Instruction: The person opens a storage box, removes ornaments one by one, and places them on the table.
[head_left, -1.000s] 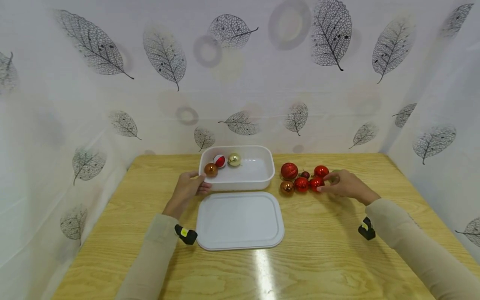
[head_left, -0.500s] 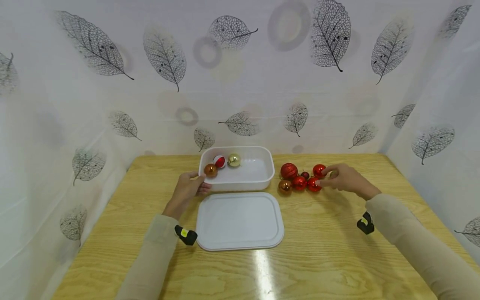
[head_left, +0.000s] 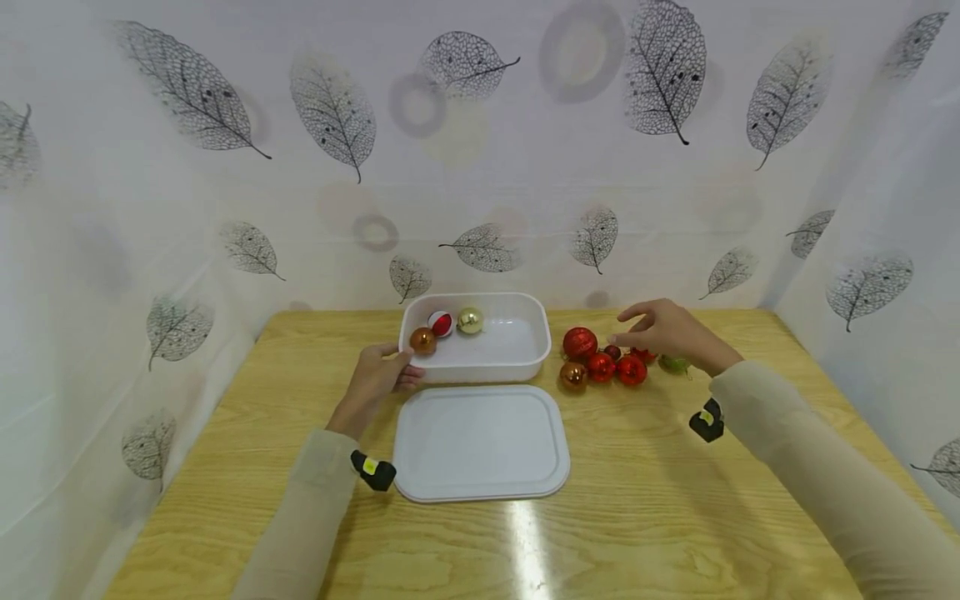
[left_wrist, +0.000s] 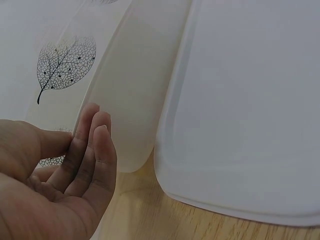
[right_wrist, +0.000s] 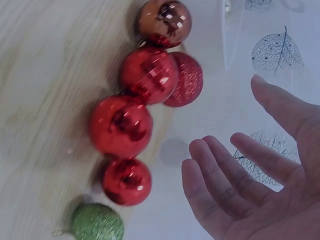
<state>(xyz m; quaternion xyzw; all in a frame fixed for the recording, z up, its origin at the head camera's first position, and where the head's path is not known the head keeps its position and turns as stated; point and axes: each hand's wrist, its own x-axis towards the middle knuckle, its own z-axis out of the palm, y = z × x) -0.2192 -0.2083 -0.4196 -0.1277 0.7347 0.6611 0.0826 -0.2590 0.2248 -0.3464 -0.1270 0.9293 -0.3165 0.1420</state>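
My left hand (head_left: 371, 385) holds the near left corner of a white plastic container (head_left: 536, 358), its thumb at the rim and its fingers against the outer wall (left_wrist: 137, 75). Inside lie an orange ornament (head_left: 423, 341), a red-and-white one (head_left: 440, 323) and a gold one (head_left: 470, 321). My right hand (head_left: 671, 329) hovers with relaxed fingers above a cluster of Christmas balls, holding nothing. The cluster has a large red ball (head_left: 580, 343), a copper ball (head_left: 573, 376), several other red balls (right_wrist: 121, 126) and a glittery green one (right_wrist: 97, 223).
A white lid (head_left: 482, 443) lies flat on the wooden table (head_left: 637, 517), just in front of the container. Behind the table hangs a white leaf-patterned curtain (head_left: 502, 192).
My right hand has lifted off the red balls and shifted slightly left and back, uncovering the green ball. The left hand stays at the container.
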